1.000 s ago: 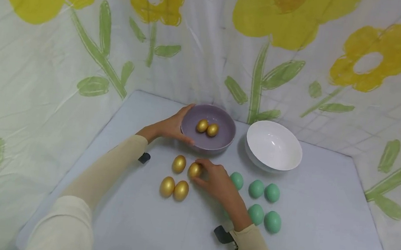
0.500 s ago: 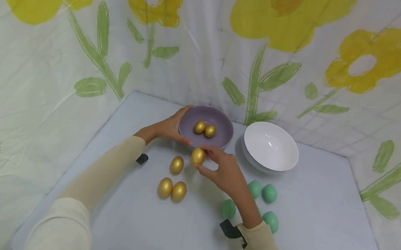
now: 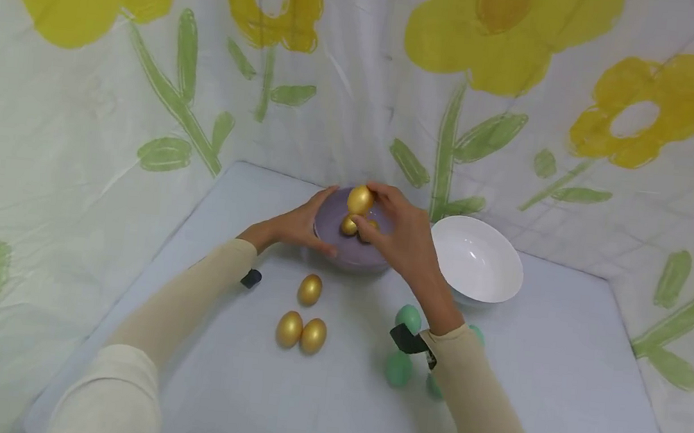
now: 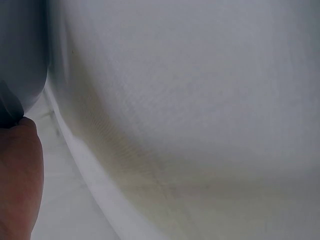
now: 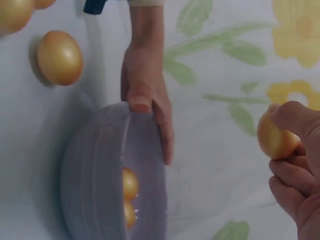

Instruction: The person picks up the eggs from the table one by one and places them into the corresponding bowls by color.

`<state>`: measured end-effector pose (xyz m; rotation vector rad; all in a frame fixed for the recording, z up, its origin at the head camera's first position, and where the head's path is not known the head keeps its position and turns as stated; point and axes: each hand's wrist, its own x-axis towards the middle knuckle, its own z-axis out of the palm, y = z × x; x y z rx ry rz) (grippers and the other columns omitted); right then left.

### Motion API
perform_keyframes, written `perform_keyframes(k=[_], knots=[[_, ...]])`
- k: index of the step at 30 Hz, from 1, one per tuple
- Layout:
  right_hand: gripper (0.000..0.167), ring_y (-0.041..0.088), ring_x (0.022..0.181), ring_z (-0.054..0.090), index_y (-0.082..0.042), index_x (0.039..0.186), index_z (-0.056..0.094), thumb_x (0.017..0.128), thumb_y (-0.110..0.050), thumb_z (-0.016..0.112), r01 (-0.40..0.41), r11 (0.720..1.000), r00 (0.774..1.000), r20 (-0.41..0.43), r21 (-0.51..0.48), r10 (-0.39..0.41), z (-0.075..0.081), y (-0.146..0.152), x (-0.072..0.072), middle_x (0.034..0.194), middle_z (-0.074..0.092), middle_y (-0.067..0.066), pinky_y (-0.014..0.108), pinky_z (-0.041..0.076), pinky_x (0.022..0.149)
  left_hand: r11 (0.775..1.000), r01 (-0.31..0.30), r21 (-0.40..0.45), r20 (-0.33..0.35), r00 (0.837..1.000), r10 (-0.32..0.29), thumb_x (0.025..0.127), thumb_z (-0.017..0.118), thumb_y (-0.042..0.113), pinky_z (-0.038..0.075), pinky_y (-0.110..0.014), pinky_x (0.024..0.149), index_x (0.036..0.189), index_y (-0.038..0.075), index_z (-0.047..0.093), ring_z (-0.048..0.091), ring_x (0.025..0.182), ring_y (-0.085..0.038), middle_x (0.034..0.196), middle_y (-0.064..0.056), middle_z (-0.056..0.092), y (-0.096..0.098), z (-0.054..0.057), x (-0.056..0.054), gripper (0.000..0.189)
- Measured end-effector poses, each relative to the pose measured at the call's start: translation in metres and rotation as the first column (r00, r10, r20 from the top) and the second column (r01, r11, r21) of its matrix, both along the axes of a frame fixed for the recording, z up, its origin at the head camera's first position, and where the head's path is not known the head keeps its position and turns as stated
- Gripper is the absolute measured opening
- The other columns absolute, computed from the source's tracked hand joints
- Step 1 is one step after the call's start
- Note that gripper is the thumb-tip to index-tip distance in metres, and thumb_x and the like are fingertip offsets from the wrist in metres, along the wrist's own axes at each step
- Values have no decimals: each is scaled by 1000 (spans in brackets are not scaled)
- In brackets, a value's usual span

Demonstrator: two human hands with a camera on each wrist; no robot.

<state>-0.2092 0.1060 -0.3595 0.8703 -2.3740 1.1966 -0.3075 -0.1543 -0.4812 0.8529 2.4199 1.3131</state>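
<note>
My right hand (image 3: 404, 236) pinches a gold egg (image 3: 360, 200) between thumb and fingers, above the purple bowl (image 3: 349, 255). In the right wrist view this gold egg (image 5: 274, 137) is held well above the bowl's rim. Two more gold eggs (image 5: 129, 184) lie inside the bowl. My left hand (image 3: 301, 226) grips the bowl's left side, its thumb at the near rim and its fingers toward the far side. In the left wrist view only part of that hand (image 4: 20, 175) shows against the bowl's dark outer wall (image 4: 22, 55).
A white bowl (image 3: 481, 261) stands right of the purple one. Nearer me on the table lie a single gold egg (image 3: 310, 289) and a gold pair (image 3: 301, 333). Several green eggs (image 3: 398, 368) lie around and partly behind my right forearm. A flower-printed curtain (image 3: 346, 91) hangs behind.
My right hand has lifted a gold egg off the table and carried it forward over the purple bowl. The left hand has stayed on the bowl.
</note>
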Motion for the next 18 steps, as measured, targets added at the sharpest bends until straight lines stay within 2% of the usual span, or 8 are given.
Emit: perform_keyframes(k=[2,5,9,15,18], knots=[[57,17,133,62,-4,142,61,93,-17,85,-10,1000,1000,-2,-12,10,-3,-5,-12,141,69,8,34,54,105,1000,-2,-2,2,1000,2,69,99,51,26,-53,126,171,23,-5,22,158,-25,176,-5,7,0,0,-1,148],[57,20,131,64,-5,142,62,92,-18,86,-12,1000,999,51,-12,13,-13,-14,-30,140,69,8,36,54,106,1000,0,12,-1,1000,0,70,100,47,28,-52,125,171,26,-3,24,156,-26,175,-5,9,0,1,-1,145],[57,23,126,67,-10,144,63,94,-26,85,29,994,992,122,102,-42,-29,-22,-49,139,69,6,39,55,104,999,5,32,-12,1000,-4,71,100,44,31,-52,123,171,28,-2,26,156,-28,174,-6,11,-1,1,1,143],[60,26,129,65,-12,146,62,94,-31,84,51,971,977,192,232,-97,-49,-25,-63,142,68,6,41,52,107,1000,0,-12,-16,1000,0,72,97,52,24,-53,127,171,19,-6,15,160,-27,177,-7,4,-1,0,4,146],[59,25,128,65,-11,146,61,95,-30,84,29,959,976,199,283,-88,-60,-28,-71,142,67,6,40,52,107,1000,6,-19,-16,1000,-6,72,97,54,22,-53,128,171,22,-6,13,161,-26,177,-6,3,0,1,4,146]])
